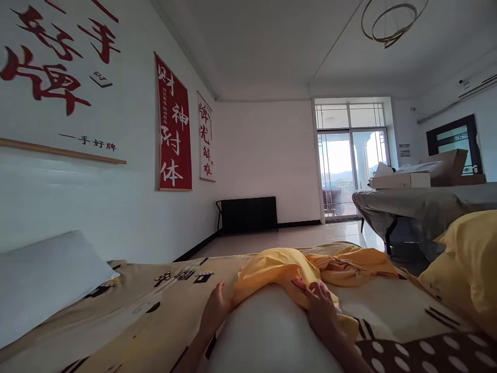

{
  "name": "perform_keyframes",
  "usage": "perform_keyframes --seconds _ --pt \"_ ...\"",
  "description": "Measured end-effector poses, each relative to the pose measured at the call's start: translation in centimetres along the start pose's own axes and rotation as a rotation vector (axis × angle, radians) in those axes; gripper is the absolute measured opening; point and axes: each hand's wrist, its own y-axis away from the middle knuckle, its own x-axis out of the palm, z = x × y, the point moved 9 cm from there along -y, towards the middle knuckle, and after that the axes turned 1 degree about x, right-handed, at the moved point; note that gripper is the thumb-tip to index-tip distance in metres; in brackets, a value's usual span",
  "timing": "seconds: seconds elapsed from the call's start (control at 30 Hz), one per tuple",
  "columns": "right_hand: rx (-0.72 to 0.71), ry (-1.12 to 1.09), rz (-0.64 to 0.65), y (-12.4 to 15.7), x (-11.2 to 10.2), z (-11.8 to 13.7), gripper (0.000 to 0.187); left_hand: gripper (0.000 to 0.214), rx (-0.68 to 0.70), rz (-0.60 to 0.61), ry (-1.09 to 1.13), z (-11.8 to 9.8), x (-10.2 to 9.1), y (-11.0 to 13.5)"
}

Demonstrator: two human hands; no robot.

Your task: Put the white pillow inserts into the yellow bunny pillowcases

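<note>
A white pillow (264, 331) lies before me on a bed, its far end inside the opening of a yellow pillowcase (272, 264). My left hand (215, 311) is at the left side of that opening, closed on the pillowcase edge, with part of its fingers hidden. On the right side, my right hand (321, 305) pinches the pillowcase's edge, where a pinkish print shows. The loose rest of the case lies crumpled beyond, towards the right.
A patterned bedsheet (155, 305) spreads under everything. Another white pillow (50, 282) lies at left, and a yellow-covered one (466, 264) at right. Beyond stand a covered table (435, 199) with boxes (402, 178) and a black folded piece of furniture (248, 214).
</note>
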Motion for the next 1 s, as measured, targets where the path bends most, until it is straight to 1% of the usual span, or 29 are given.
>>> perform_keyframes --seconds 0.03,0.07,0.1,0.13,0.17,0.2,0.23,0.27,0.3,0.37,0.43,0.5,0.57,0.6,0.63,0.67,0.7,0.73,0.77,0.8,0.83,0.87,0.9,0.93,0.97,1.0 --pt "-0.072 -0.058 -0.063 0.1 -0.1 0.8 0.044 0.069 0.085 0.008 -0.014 -1.6 0.0 -0.3" --pt "-0.137 -0.128 -0.103 0.3 -0.3 1.5 0.04 0.079 0.199 0.047 -0.039 -3.7 0.5 -0.5" --pt "-0.19 -0.195 -0.12 0.5 -0.7 2.2 0.033 0.089 0.325 0.116 -0.079 -6.0 1.5 -0.4" --pt "-0.238 -0.254 -0.115 0.6 -1.1 2.8 0.025 0.095 0.45 0.213 -0.135 -8.2 3.0 0.0" --pt "-0.28 -0.301 -0.095 0.8 -1.5 3.3 0.019 0.097 0.543 0.31 -0.193 -9.8 4.6 0.5" --pt "-0.308 -0.334 -0.072 0.9 -1.9 3.7 0.015 0.094 0.6 0.382 -0.243 -11.0 6.0 1.0" --pt "-0.318 -0.358 -0.057 1.0 -2.4 3.8 0.015 0.088 0.612 0.416 -0.274 -11.6 7.0 1.2" --pt "-0.304 -0.379 -0.049 1.0 -2.7 3.7 0.018 0.076 0.592 0.407 -0.28 -11.8 7.6 1.2" --pt "-0.268 -0.404 -0.049 0.9 -3.0 3.3 0.021 0.062 0.565 0.371 -0.272 -11.7 7.8 1.1" --pt "-0.154 -0.429 -0.068 0.7 -3.2 1.9 0.024 0.037 0.524 0.276 -0.245 -11.2 7.4 1.0" --pt "-0.059 -0.417 -0.091 0.6 -3.2 0.9 0.018 0.026 0.504 0.211 -0.219 -10.4 6.7 1.4" --pt "0.001 -0.358 -0.112 0.6 -3.5 0.4 0.005 0.022 0.488 0.176 -0.178 -9.6 5.8 2.3" --pt "0.033 -0.264 -0.073 0.7 -3.8 0.4 0.029 0.02 0.454 0.158 -0.128 -8.7 4.8 3.5" --pt "0.027 -0.212 -0.019 0.7 -3.8 0.6 0.035 0.022 0.426 0.151 -0.082 -8.3 4.1 4.1" --pt "0.007 -0.167 0.045 0.7 -3.7 0.9 0.035 0.029 0.398 0.146 -0.028 -8.0 3.3 4.6" --pt "-0.02 -0.135 0.103 0.8 -3.7 1.2 0.029 0.036 0.383 0.155 0.022 -7.7 2.5 5.2" --pt "-0.047 -0.118 0.134 0.8 -3.8 1.4 0.021 0.04 0.381 0.182 0.061 -7.7 1.9 5.7" --pt "-0.071 -0.118 0.126 0.8 -4.1 1.5 0.016 0.038 0.392 0.223 0.083 -7.7 1.3 6.2" --pt "-0.091 -0.131 0.061 0.9 -4.6 1.5 0.015 0.031 0.415 0.27 0.084 -7.7 0.8 6.6" --pt "-0.122 -0.152 -0.047 1.0 -5.3 1.6 0.016 0.025 0.439 0.301 0.082 -7.7 0.3 6.9" --pt "-0.173 -0.171 -0.173 1.4 -5.9 1.8 0.017 0.024 0.457 0.301 0.114 -7.6 -0.4 7.1" --pt "-0.242 -0.183 -0.295 2.1 -6.2 2.2 0.017 0.026 0.456 0.258 0.185 -7.2 -1.2 7.1" --pt "-0.321 -0.183 -0.389 2.9 -6.1 2.7 0.017 0.03 0.428 0.179 0.284 -6.5 -2.2 7.1" --pt "-0.39 -0.166 -0.439 3.7 -5.5 3.2 0.017 0.034 0.38 0.102 0.382 -5.5 -2.7 7.2" --pt "-0.435 -0.134 -0.431 4.2 -4.5 3.7 0.016 0.039 0.329 0.046 0.451 -4.5 -2.8 7.5" --pt "-0.447 -0.093 -0.376 4.4 -3.4 4.1 0.016 0.041 0.291 0.007 0.465 -3.6 -2.5 7.9"
